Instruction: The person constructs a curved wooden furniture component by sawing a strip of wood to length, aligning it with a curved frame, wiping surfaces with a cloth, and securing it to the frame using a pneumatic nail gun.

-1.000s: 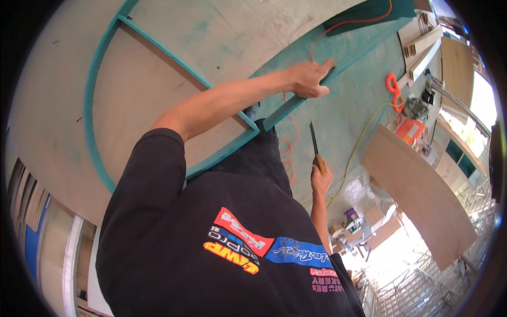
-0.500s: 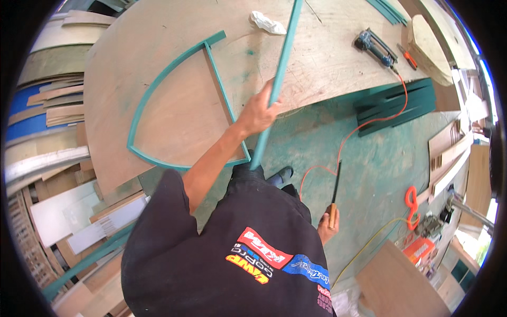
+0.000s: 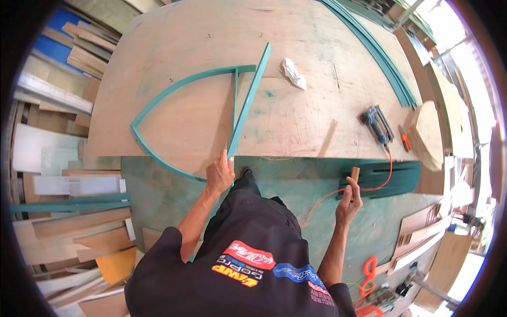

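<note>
My left hand (image 3: 219, 175) grips the near end of a long teal wooden strip (image 3: 249, 100) that lies slanted across a teal curved frame (image 3: 174, 92) on the plywood sheet (image 3: 211, 42). The strip crosses the frame's straight upright piece. My right hand (image 3: 348, 202) is held out to the right over the teal floor, closed around a tool with a wooden handle (image 3: 355, 174) sticking up; the rest of the tool is hidden.
A white crumpled rag (image 3: 293, 73), a blue nail gun (image 3: 376, 122) with an orange hose (image 3: 369, 187) and orange pliers (image 3: 404, 139) lie on the plywood. Teal strips (image 3: 377, 50) curve along the far edge. Stacked boards (image 3: 68, 206) fill the left; orange clamps (image 3: 368, 274) sit lower right.
The view has swung so the whole plywood sheet shows. My left hand has slid down to the strip's near end, and the strip now lies across the frame. My right hand has risen.
</note>
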Tool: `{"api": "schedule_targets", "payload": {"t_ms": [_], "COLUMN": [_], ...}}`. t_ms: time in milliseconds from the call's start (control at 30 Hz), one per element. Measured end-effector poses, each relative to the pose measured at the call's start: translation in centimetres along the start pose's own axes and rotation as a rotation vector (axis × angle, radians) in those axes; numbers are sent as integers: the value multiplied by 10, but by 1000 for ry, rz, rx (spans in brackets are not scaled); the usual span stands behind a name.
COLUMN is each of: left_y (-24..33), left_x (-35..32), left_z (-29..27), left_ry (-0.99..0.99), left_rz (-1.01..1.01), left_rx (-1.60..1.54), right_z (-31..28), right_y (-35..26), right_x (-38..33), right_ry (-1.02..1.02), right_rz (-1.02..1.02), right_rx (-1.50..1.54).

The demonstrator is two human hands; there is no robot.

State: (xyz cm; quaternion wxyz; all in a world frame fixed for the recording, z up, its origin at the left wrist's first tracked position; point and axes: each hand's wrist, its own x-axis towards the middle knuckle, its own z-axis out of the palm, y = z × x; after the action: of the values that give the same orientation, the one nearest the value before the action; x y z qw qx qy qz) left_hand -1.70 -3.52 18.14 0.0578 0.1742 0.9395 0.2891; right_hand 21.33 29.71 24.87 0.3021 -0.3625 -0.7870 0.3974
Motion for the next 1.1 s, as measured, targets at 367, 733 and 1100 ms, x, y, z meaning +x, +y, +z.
{"api": "schedule_targets", "payload": {"t_ms": [367, 733, 1100], "left_y": [18, 66, 59], "left_x": [-18, -45, -66], "left_z": [39, 92, 113], "left_ry": [190, 296, 384], "left_rz": [-122, -358, -471], "left_rx": [-12, 130, 256], "right_z": [124, 142, 143], "right_y": [36, 111, 96], "right_x": [95, 177, 201], "right_ry": [-296, -659, -826], "right_rz": [-536, -457, -318], "right_rx": [-563, -709, -815]}}
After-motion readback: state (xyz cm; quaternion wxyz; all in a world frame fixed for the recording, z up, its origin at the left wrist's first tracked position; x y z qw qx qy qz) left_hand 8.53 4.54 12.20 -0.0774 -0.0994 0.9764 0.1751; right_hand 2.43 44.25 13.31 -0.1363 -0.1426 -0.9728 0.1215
